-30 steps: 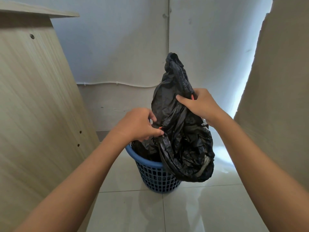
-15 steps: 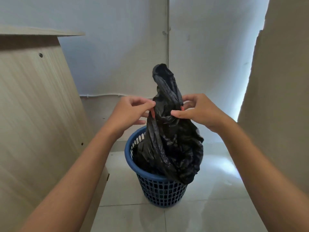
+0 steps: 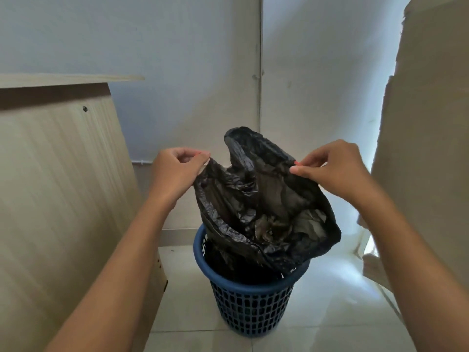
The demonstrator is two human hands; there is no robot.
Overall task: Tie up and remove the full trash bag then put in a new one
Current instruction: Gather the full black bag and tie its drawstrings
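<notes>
Black film of trash bag (image 3: 266, 199) hangs between our hands, lower part sunk in blue basket (image 3: 250, 301) on tiled floor (image 3: 330, 313). Left hand (image 3: 175, 171) pinches left rim corner, fingers closed on it; right hand (image 3: 337, 168) pinches right rim, thumb and forefinger closed. We judge bag thin, soft, slippery, light, easy to tear; best hold: bunched rim corners, not single layer. We count one bag, one basket, two hands. Crumpled waste shows inside mouth.
</notes>
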